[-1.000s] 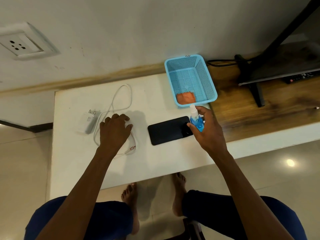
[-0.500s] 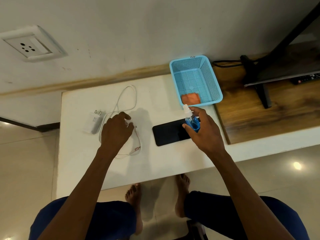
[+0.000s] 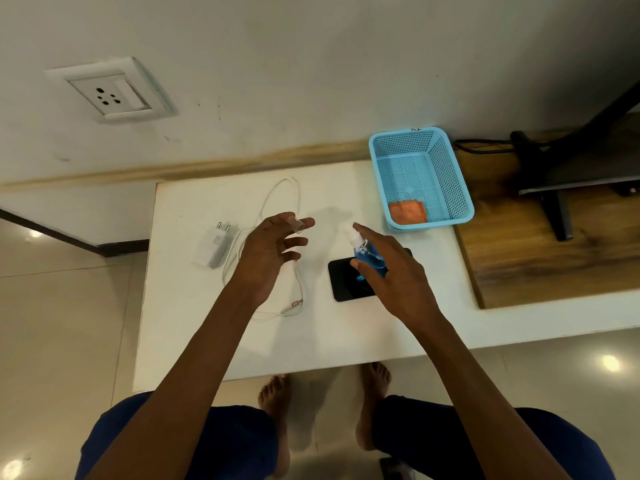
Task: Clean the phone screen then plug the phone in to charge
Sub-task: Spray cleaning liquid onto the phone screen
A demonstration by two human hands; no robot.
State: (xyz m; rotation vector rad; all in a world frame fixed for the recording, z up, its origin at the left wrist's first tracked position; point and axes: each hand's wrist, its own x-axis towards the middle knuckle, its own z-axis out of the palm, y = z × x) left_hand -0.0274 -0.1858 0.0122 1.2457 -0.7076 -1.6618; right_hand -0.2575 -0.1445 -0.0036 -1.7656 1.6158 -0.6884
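The right hand [image 3: 391, 275] grips a small spray bottle [image 3: 367, 256] of blue liquid, its fingers wrapped round the body and the forefinger stretched along the white nozzle, held above the black phone [image 3: 346, 280]. The phone lies flat, screen up, on the white table [image 3: 214, 341], partly covered by that hand. The left hand [image 3: 268, 252] is raised over the table with fingers spread and relaxed; a small clear cap [image 3: 295, 224] is pinched at the tips of thumb and forefinger. Under and beside it the white charging cable [image 3: 282, 192] loops across the table, one end lying near the phone, and the white charger plug [image 3: 216, 245] lies on its side just left of the cable. A light blue mesh basket [image 3: 453, 181] stands at the table's far right corner; inside it, against the near wall, lies a folded orange cloth [image 3: 407, 213], and nothing else shows within. A wall socket [image 3: 110, 95] sits on the wall above left.
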